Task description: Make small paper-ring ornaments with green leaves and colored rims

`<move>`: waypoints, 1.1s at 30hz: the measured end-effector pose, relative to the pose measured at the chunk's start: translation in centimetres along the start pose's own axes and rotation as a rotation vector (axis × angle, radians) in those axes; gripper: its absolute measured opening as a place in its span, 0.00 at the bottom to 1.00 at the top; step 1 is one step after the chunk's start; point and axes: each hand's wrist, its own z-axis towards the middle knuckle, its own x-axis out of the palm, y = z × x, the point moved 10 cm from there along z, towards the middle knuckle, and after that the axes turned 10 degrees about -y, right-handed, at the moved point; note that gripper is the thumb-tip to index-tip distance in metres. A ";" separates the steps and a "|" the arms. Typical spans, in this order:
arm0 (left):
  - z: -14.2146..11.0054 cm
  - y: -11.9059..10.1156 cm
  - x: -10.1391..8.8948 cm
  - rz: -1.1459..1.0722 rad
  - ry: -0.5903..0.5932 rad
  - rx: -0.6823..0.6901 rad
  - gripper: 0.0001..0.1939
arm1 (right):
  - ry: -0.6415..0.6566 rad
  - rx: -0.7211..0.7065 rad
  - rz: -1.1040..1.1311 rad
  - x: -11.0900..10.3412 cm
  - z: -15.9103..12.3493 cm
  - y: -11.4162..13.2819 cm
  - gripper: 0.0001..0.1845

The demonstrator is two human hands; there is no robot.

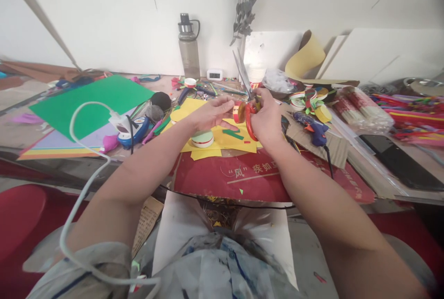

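Scissors [247, 81] point blades-up from the right hand [268, 121], whose fingers are clamped on the orange handles. The small red-and-yellow roll [237, 112] sits between the hands, above the yellow paper [239, 140]. The left hand [215, 111] has thumb and forefinger at its edge and lower fingers apart; whether they grip it, one cannot tell. With so slight a contact, the roll could slip or tip. The parted blades might nick the paper cup [256, 77] if the right wrist swings forward. A white cable [90, 175] crosses the left sleeve [104, 255], so pulling that arm back could drag the blue device [138, 132].
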 end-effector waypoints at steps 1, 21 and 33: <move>0.0 0.3 0.1 -0.001 -0.001 -0.013 0.18 | -0.055 0.004 -0.020 -0.6 0.0 0.2 0.20; 0.8 -3.5 -4.0 -0.393 -0.234 0.081 0.25 | 0.286 0.196 0.408 0.6 -2.1 3.8 0.28; 0.9 -3.6 -4.8 -0.337 -0.262 0.166 0.23 | 0.488 0.289 0.275 2.0 -3.9 4.1 0.30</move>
